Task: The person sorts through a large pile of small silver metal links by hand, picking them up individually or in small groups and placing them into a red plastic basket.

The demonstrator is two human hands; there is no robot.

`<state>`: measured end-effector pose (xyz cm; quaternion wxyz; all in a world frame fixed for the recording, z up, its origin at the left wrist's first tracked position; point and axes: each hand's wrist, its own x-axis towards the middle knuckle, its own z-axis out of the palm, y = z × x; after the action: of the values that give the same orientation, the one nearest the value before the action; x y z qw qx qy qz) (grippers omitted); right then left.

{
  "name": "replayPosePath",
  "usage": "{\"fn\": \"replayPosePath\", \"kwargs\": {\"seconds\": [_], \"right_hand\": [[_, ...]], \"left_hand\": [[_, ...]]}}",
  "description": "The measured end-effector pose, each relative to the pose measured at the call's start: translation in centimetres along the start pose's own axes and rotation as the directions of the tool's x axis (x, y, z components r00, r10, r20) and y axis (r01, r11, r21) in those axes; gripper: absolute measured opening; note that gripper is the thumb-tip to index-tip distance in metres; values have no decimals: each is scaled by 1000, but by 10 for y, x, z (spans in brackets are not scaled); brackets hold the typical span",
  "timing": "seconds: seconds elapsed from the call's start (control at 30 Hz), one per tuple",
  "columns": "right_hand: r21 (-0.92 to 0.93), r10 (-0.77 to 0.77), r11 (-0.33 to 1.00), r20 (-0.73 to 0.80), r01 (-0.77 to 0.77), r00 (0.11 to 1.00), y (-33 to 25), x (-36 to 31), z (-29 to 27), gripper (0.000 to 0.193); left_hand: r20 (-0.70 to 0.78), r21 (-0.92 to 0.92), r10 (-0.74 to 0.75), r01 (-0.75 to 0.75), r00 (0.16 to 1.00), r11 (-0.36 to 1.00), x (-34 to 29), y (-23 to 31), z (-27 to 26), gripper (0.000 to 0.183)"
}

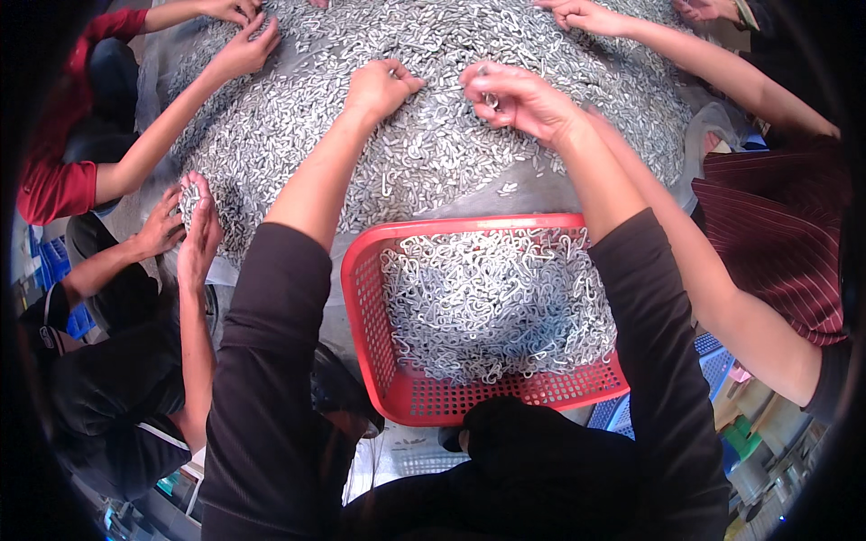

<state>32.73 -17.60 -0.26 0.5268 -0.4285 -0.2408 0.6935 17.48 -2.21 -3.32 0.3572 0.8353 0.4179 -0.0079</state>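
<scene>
A wide pile of small grey metal pieces [424, 167] covers the table. My left hand [381, 88] rests at the pile with thumb and fingers pinched together; what lies between them is too small to make out. To its right, my right hand [523, 101] hovers over the pile with curled fingers around a few bent metal hooks [490, 99], one showing as a loop near the fingertips. Between my forearms sits a red plastic basket [478, 224] with perforated walls. Many silvery S-shaped hooks [496, 302] fill most of it, heaped toward its far side.
Other people work around the pile: a red-sleeved person's hand [248, 50] at far left, cupped hands [194, 212] with pieces at near left, a hand [586, 16] at far right. A striped dark red garment [776, 234] and blue crates [713, 365] are at right.
</scene>
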Motion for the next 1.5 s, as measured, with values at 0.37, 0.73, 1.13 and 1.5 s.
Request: {"fn": "replayPosePath", "kwargs": {"seconds": [0.37,0.73,1.13,1.5], "right_hand": [[-877,-138,321,-417,-358,898,20,20,3,39],[-813,-164,509,-415,-284,895,8,-15,2,16],[-997,-40,53,62,64,997,-4,-46,67,25],[-996,-447,-81,72,40,892,31,-17,50,13]], "left_hand": [[409,-731,156,220,899,646,-50,2,-67,15],[546,-372,489,-326,680,869,-160,61,-71,25],[277,365,585,-647,762,669,-126,-22,-27,33],[-32,41,512,-510,859,859,-109,-43,-24,17]]}}
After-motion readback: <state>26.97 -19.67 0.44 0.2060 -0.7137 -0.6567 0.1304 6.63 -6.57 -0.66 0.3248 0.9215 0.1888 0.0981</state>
